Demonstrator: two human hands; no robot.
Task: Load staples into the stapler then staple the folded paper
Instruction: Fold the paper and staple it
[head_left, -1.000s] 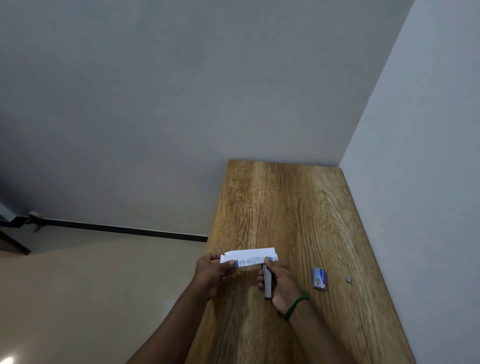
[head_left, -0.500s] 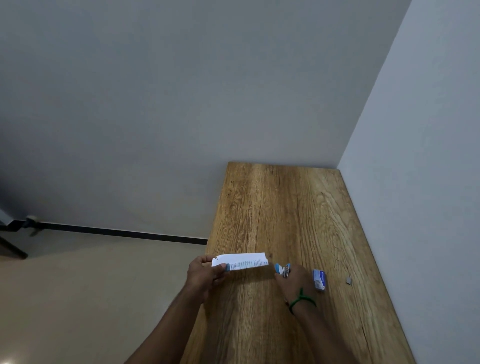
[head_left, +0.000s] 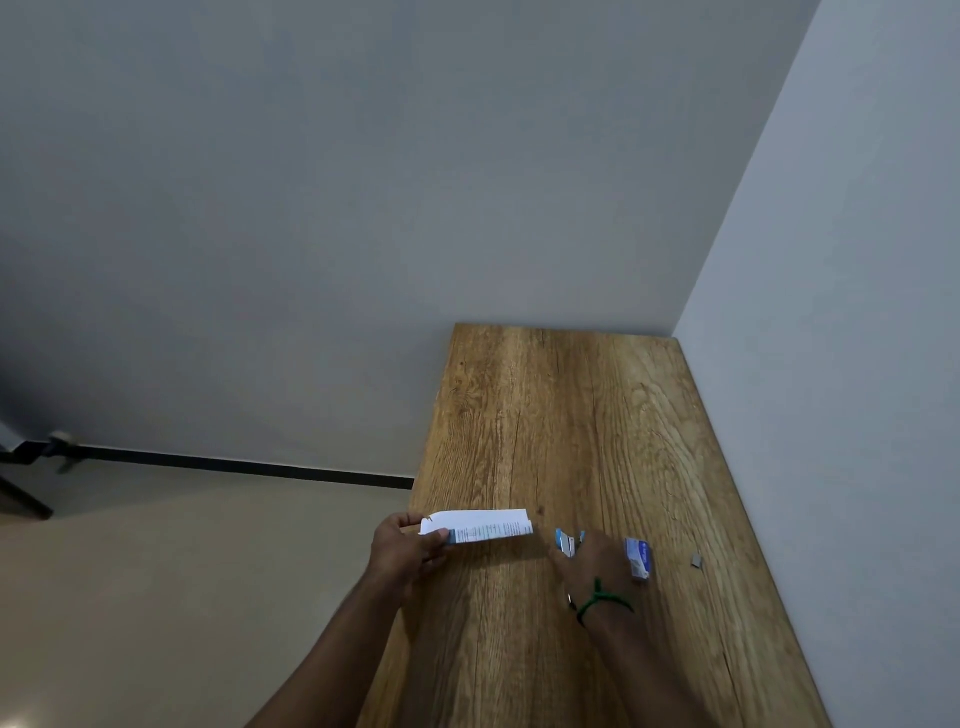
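Left hand (head_left: 408, 545) pinches folded paper (head_left: 480, 525) end | right hand (head_left: 595, 564) grips stapler (head_left: 566, 541) down at table (head_left: 571, 415) | step: probably stapling | next: feed paper's free edge into stapler mouth, squeeze

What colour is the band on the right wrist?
Green, a knotted cord band; clearest in the head view.

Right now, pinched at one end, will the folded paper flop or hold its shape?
Probably holds: the folded paper juts nearly level from the left hand, so the folds likely stiffen it. Likely very light; a push would slide it easily.
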